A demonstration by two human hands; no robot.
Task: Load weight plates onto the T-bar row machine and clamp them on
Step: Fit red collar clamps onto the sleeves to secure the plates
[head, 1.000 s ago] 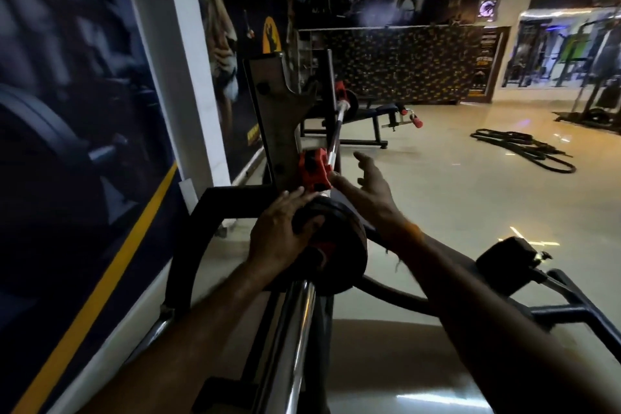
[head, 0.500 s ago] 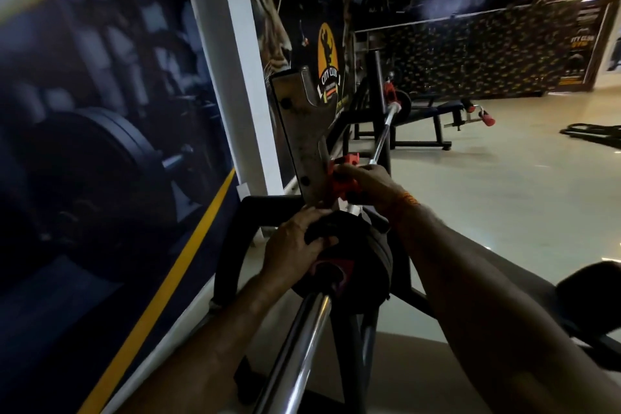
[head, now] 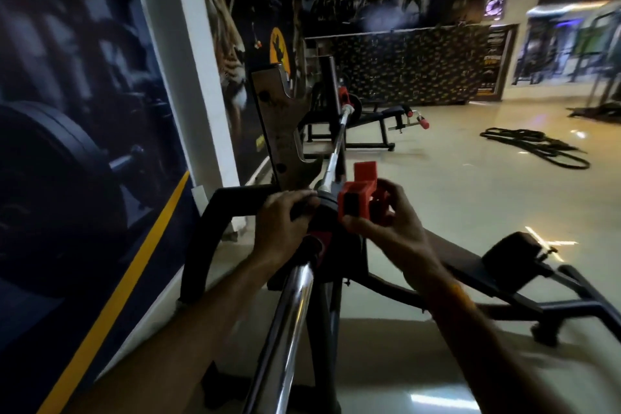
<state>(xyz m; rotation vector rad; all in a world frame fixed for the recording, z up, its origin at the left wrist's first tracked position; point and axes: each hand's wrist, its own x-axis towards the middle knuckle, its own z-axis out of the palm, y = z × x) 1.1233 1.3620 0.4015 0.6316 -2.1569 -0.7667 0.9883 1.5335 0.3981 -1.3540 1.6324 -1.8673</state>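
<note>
The red clamp [head: 358, 202] sits just right of the bar [head: 289, 319], pinched in our right hand [head: 386, 228] — likely light, stiff plastic, best held by its body. Our left hand [head: 282, 228] grips the weight plate [head: 327, 217] on the bar.

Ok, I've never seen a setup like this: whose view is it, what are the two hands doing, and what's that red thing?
This is one picture from a camera worn on the person's head, looking forward and down along a chrome bar in a gym. There is no robot, only two bare hands. The left hand grips the top of a black weight plate that sits on the bar. The right hand holds a red clamp just right of the bar. The clamp does not look seated on the bar yet. A black pad on a frame stands to the right.
</note>
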